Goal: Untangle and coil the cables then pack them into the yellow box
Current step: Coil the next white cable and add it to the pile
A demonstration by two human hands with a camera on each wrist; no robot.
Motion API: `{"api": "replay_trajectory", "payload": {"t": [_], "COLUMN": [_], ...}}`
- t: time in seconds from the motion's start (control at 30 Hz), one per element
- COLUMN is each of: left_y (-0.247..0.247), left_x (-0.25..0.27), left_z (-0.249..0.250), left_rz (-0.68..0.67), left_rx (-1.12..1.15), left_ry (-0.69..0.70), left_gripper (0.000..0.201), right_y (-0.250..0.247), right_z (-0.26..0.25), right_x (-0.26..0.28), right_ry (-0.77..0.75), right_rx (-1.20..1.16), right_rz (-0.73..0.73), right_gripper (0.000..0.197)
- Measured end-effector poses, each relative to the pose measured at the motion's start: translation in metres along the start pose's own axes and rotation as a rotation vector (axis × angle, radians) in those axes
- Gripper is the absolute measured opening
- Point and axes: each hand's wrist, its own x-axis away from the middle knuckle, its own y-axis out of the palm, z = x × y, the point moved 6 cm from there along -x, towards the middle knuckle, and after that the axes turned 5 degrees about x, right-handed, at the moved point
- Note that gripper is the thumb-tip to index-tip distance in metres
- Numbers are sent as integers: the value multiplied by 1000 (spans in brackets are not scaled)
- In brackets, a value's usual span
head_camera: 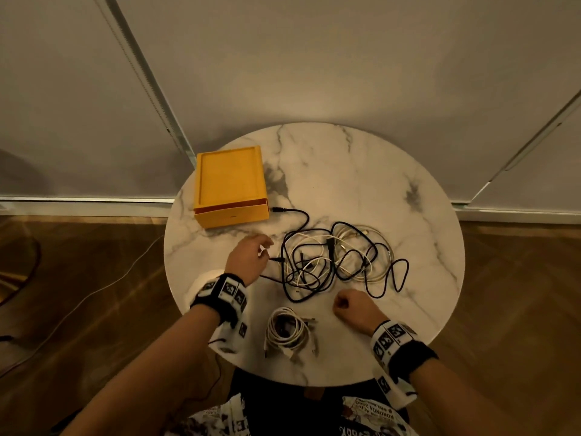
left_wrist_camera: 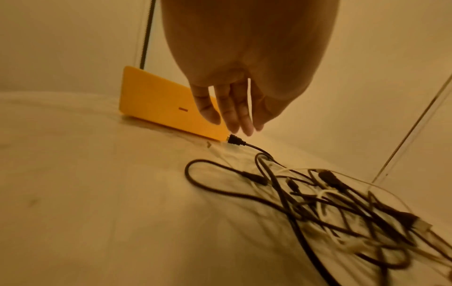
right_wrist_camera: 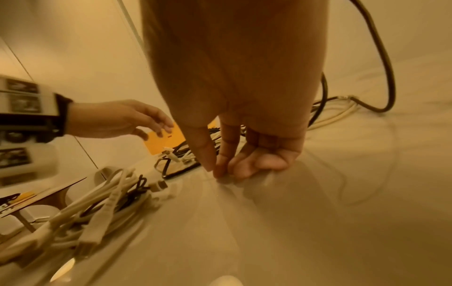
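Observation:
A closed yellow box (head_camera: 231, 180) (left_wrist_camera: 156, 104) (right_wrist_camera: 161, 142) stands at the back left of the round marble table (head_camera: 361, 171). A tangle of black and white cables (head_camera: 330, 262) (left_wrist_camera: 330, 203) (right_wrist_camera: 181, 154) lies mid-table, with one black plug (head_camera: 278, 210) (left_wrist_camera: 236, 140) reaching the box's corner. A coiled white cable (head_camera: 289, 330) (right_wrist_camera: 97, 199) lies near the front edge. My left hand (head_camera: 250, 258) (left_wrist_camera: 232, 120) (right_wrist_camera: 137, 120) hovers left of the tangle, fingers relaxed and empty. My right hand (head_camera: 344, 305) (right_wrist_camera: 234, 166) is curled, fingertips on the tabletop in front of the tangle, with nothing visible in it.
Pale wall panels rise behind the table, and wooden floor surrounds it. A thin light cable (head_camera: 94, 294) runs across the floor at the left. The table's front edge is close to my body, just behind the coiled cable.

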Motion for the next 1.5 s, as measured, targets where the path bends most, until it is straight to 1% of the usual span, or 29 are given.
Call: {"api": "replay_trajectory", "payload": {"t": [0.07, 0.13, 0.2, 0.23, 0.3, 0.37, 0.43, 0.47, 0.57, 0.63, 0.7, 0.73, 0.8, 0.83, 0.87, 0.93, 0.97, 1.0, 1.03, 1.1, 1.17, 1.23, 1.3, 1.37, 1.5], "left_y": [6, 14, 16, 13, 0, -21, -46, -57, -84, -93, -103, -111, -129, -136, -143, -152, -153, -153, -152, -143, -130, -111, -89, -69, -42], "left_x": [-17, -25, -27, -27, -25, -20, -13, -10, -1, 4, 8, 10, 13, 14, 17, 21, 23, 25, 26, 28, 30, 34, 41, 53, 71], "left_z": [-7, -16, -22, -23, -17, -10, -7, -6, 0, 8, 21, 30, 53, 66, 79, 105, 116, 124, 131, 135, 129, 118, 108, 99, 98], "left_rz": [-122, -268, -360, -367, -317, -200, -78, -26, 60, 77, 131, 173, 221, 210, 183, 127, 102, 80, 61, 25, -17, -106, -258, -405, -531], "left_rx": [-200, -394, -450, -429, -353, -244, -50, 61, 329, 405, 445, 479, 593, 661, 723, 801, 815, 816, 810, 801, 779, 749, 714, 652, 500], "left_ry": [-22, -53, -71, -58, -12, 18, -23, -56, -124, -130, -81, -45, 40, 83, 124, 195, 220, 235, 243, 244, 226, 180, 103, 40, 74], "left_gripper": [28, 22, 15, 13, 11, 8, 6, 5, 10, 11, 10, 11, 12, 13, 13, 14, 16, 16, 16, 15, 19, 27, 34, 31, 13], "right_y": [1, 2, 3, 3, 2, 3, 2, 1, -6, -14, -26, -33, -53, -65, -77, -100, -109, -117, -123, -130, -134, -135, -135, -133, -128], "right_z": [0, 0, 3, 4, 4, 4, 3, 2, -4, -18, -36, -48, -69, -80, -93, -122, -137, -150, -161, -172, -171, -161, -151, -144, -138], "right_x": [-3, -6, -8, -9, -9, -8, -8, -8, -7, -4, 1, 3, 6, 8, 12, 21, 27, 32, 34, 33, 28, 23, 22, 23, 25], "right_ry": [13, 19, 20, 17, 13, 8, -1, -6, -43, -88, -142, -172, -225, -258, -290, -406, -476, -538, -580, -570, -495, -393, -355, -335, -294], "right_rx": [22, 38, 36, 34, 27, 13, -5, -17, -57, -129, -244, -307, -423, -446, -444, -417, -412, -427, -476, -708, -997, -1152, -1214, -1248, -1301], "right_rz": [-4, -17, -23, -23, -18, -17, -34, -47, -66, -51, -8, 29, 152, 222, 277, 319, 332, 347, 353, 298, 236, 233, 213, 204, 129], "right_gripper": [3, 7, 14, 15, 16, 12, 4, 4, 13, 24, 26, 23, 11, 7, 15, 38, 46, 50, 49, 36, 18, 16, 20, 22, 10]}}
